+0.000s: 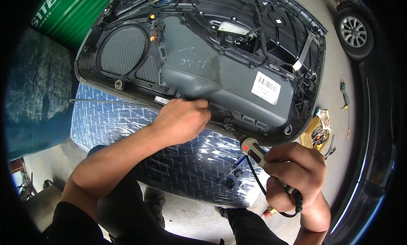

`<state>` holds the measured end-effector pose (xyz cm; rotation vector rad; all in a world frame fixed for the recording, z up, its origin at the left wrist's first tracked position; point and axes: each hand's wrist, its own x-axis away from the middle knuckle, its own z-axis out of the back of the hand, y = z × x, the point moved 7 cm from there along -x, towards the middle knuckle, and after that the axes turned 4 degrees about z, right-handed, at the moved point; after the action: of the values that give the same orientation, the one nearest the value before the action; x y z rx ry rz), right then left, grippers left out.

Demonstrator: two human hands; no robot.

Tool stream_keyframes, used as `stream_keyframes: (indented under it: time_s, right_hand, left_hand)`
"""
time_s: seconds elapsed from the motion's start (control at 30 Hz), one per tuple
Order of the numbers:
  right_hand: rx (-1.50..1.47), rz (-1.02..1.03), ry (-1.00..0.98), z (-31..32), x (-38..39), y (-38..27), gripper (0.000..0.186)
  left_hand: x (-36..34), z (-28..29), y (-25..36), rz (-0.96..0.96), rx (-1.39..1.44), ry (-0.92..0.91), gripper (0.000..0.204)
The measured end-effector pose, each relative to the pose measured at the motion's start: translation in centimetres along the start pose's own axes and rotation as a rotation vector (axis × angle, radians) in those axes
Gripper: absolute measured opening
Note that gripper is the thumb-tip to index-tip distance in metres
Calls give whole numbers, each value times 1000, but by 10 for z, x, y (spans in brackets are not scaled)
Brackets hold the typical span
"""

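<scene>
At the far left stands a green drum [72,14] above a blue-grey barrel [36,92]. Next comes the car door panel [190,71], lying inner side up on a plastic-wrapped blue quilted pad [169,160], with a round speaker grille [123,50] at its left end and a white label [266,87] further right. The left hand [182,120] presses on the panel's lower edge, fingers curled tight on a part there (what exactly it pinches cannot be told). To the right, the right hand [294,173] is clenched around a corded soldering tool [254,151], whose dark tip touches the panel's lower edge just beside the left hand. A yellow tool box [316,132] sits on the concrete past the panel, a screwdriver [344,94] beyond it, and a car wheel [355,31] at the upper right.
</scene>
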<state>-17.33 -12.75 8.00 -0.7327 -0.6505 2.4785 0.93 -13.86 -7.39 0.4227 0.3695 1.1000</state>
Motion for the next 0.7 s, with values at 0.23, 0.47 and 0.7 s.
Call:
stream_keyframes:
  time_s: [0.23,0.47,0.7]
  right_hand:
    - [-15,-21,3,-1,0,1,22]
    - [-17,-64,-1,1,-1,3,22]
    - [-14,-58,-17,0,0,3,23]
  left_hand:
    - [0,0,1,-9,-8,-2,4]
    - [0,2,4,1,-14,-33,11]
    - [0,0,4,-4,-30,-34,10]
